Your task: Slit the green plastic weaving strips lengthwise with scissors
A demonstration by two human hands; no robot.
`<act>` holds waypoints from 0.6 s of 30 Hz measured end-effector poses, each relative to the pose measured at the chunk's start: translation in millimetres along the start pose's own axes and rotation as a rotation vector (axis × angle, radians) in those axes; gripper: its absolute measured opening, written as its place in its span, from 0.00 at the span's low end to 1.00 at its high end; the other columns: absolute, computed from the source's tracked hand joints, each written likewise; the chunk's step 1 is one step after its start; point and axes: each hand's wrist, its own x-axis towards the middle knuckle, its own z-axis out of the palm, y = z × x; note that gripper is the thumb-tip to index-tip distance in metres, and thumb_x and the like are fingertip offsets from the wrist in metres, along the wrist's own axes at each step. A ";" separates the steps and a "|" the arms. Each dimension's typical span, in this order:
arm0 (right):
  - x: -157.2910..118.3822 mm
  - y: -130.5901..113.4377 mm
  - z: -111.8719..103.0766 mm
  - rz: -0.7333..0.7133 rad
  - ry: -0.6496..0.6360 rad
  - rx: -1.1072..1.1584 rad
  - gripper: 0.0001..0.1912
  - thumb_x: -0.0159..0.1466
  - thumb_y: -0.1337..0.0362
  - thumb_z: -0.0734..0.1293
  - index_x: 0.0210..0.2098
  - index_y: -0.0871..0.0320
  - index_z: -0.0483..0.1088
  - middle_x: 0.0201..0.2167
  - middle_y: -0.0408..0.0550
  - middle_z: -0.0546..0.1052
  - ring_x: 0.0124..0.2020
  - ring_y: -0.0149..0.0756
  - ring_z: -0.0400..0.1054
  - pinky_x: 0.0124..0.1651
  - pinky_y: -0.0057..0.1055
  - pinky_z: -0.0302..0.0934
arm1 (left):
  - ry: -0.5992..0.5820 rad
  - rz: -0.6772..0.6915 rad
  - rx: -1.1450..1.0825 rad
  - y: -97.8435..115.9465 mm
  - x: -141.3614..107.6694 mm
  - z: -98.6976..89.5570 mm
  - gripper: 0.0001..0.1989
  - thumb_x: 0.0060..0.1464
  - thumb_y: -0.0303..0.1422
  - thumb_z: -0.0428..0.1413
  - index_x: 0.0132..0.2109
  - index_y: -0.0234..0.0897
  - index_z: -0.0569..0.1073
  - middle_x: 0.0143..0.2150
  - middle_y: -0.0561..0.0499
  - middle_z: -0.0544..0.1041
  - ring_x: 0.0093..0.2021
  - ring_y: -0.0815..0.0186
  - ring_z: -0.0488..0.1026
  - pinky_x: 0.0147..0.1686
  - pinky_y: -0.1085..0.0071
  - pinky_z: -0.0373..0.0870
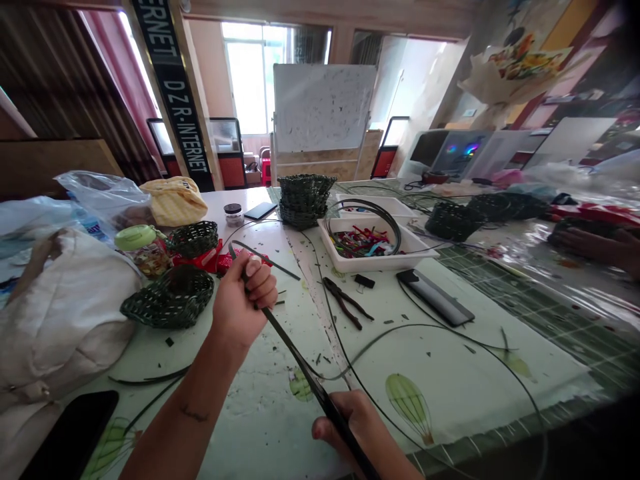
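My left hand [245,297] is closed around a dark green flat strip [286,340], whose free end sticks up past the thumb. From there the strip slants down to my right hand [353,420], which is closed on it near the bottom edge. The strip looks darker and thicker by the right hand, where a long dark piece runs out of the frame; I cannot tell whether it is several layers. A loose thin strip [415,325] curves over the table beside the hands. Pliers [345,303] lie beyond, next to a black binder clip [365,281].
Dark woven baskets [173,297] stand at the left and a taller one [305,200] at the back. A white tray [380,263] holds colourful pieces and coiled strip. A phone [435,297] lies right, another phone [75,433] lower left. Another person's hand [595,243] is far right.
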 end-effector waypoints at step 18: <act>-12.0 -10.5 -14.8 -0.033 -0.067 -0.045 0.30 0.54 0.36 0.60 0.19 0.57 0.49 0.17 0.37 0.48 0.20 0.26 0.43 0.19 0.27 0.35 | 0.145 0.023 -0.011 -36.7 -10.2 10.1 0.19 0.59 0.35 0.48 0.21 0.36 0.54 0.17 0.61 0.41 0.13 0.76 0.42 0.13 0.76 0.36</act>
